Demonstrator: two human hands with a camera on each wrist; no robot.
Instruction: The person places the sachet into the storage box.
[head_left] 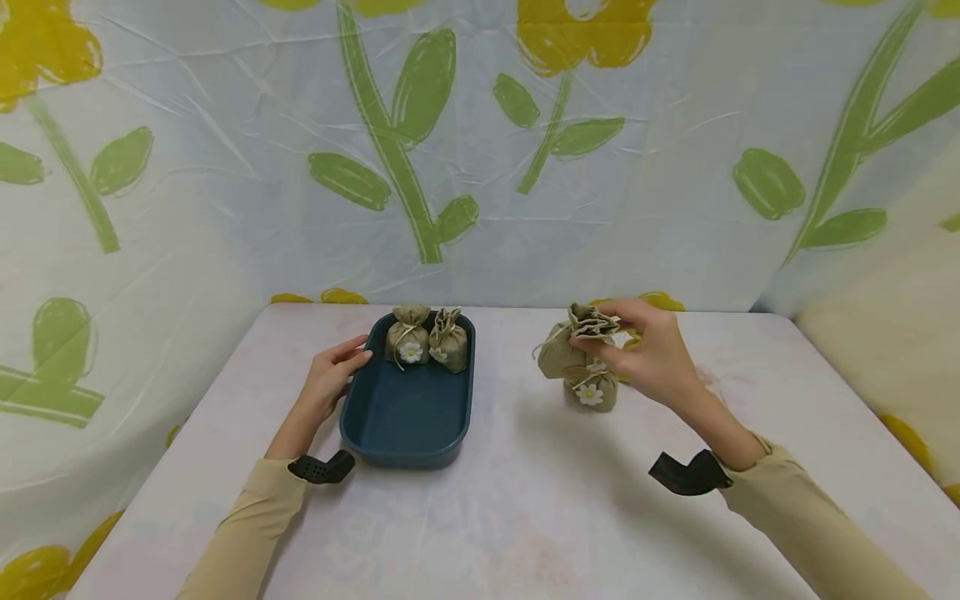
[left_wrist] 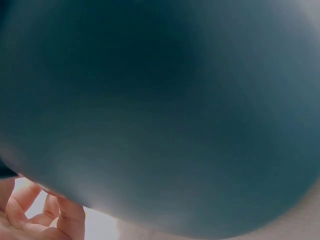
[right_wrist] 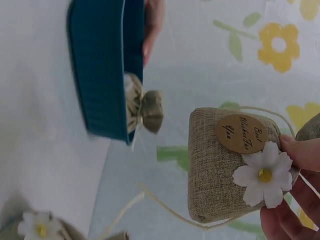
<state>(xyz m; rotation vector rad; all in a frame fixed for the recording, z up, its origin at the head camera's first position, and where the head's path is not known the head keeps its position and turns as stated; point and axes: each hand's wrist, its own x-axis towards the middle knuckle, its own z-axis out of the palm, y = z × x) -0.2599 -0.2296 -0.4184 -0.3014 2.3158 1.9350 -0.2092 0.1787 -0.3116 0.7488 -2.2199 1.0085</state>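
Note:
In the head view my right hand (head_left: 651,350) pinches the gathered neck of a burlap sachet (head_left: 561,354), lifted off the table. The right wrist view shows this sachet's white daisy (right_wrist: 264,175) and round "Best Wishes For You" tag (right_wrist: 242,133). Just below it on the table sits another burlap sachet (head_left: 592,395) with a daisy. To the left, my left hand (head_left: 330,379) rests against the side of a dark blue tray (head_left: 408,417), thumb at its rim. Two sachets stand at the tray's far end, a left one (head_left: 409,337) and a right one (head_left: 448,343).
The tray stands left of centre on a white table (head_left: 510,525). Behind the table hangs a flower-print cloth (head_left: 645,192), which also covers both sides. A black wrist camera (head_left: 322,468) sits on the left wrist and another black camera (head_left: 688,473) on the right.

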